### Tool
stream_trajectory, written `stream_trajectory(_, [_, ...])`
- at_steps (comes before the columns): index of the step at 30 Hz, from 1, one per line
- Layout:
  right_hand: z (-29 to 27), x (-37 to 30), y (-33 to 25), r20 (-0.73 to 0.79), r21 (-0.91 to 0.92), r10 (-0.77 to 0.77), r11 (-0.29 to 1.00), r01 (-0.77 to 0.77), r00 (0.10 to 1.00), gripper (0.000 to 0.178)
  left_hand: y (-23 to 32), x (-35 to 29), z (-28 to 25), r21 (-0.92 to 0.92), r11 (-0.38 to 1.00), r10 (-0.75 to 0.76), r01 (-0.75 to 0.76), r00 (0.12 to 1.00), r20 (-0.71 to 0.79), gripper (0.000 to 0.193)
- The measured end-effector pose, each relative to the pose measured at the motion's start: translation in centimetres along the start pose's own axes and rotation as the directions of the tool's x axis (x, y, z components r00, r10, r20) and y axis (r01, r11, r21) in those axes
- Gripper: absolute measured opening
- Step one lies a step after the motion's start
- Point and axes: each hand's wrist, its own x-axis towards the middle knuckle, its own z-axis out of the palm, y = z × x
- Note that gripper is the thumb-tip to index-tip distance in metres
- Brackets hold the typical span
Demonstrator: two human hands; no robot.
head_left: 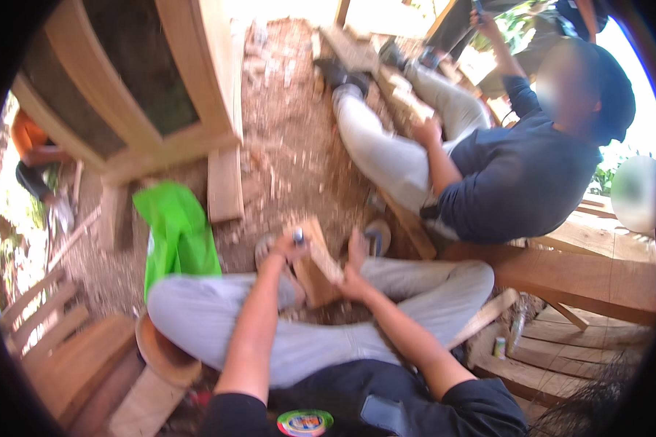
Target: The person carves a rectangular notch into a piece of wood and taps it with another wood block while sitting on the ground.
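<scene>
I sit cross-legged with a wooden block (pixel 315 285) between my legs. My left hand (pixel 288 247) is closed round a small tool (pixel 298 235) with a dark, shiny round end, held upright by the block's far left side. Its lower part is hidden, so I cannot tell its exact kind. On the block's right side, a narrow, pale carved wooden piece (pixel 323 259) slants toward me. My right hand (pixel 353 285) grips its near end, fingers partly hidden. My bare foot (pixel 357 250) rests just beyond the right hand.
A large wooden panelled frame (pixel 219 109) stands far left, near a green bag (pixel 178 233). At right a seated co-worker (pixel 517 175) holds a long carved piece (pixel 408 98). A thick beam (pixel 576 280) lies at right; wood chips cover the ground (pixel 284 109).
</scene>
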Motion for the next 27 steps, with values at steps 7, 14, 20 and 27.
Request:
stream_trajectory(7, [0.6,0.1,1.2,-0.035,0.043,0.025,0.999,-0.023,0.999,0.061,6.1,-0.8,-4.9,-0.352,0.932,-0.004,-0.090,0.966,-0.258,0.027])
stream_trajectory(14, [-2.4,-1.4,-5.6,0.185,0.219,0.363,0.891,-0.399,0.913,0.055,7.2,-2.5,-5.3,-0.129,0.991,-0.079,0.045,0.959,-0.273,0.029])
stream_trajectory(20, [-3.5,-1.3,-4.3,0.131,0.690,0.468,0.590,-0.419,0.874,0.042,4.3,-1.8,-3.7,-0.022,0.993,-0.121,0.119,0.975,-0.188,0.036])
stream_trajectory(27, [-3.3,-1.1,-3.9,0.111,0.623,0.527,0.624,-0.472,0.842,0.041,5.6,-1.7,-3.2,-0.093,0.994,-0.075,0.063,0.988,-0.132,0.032])
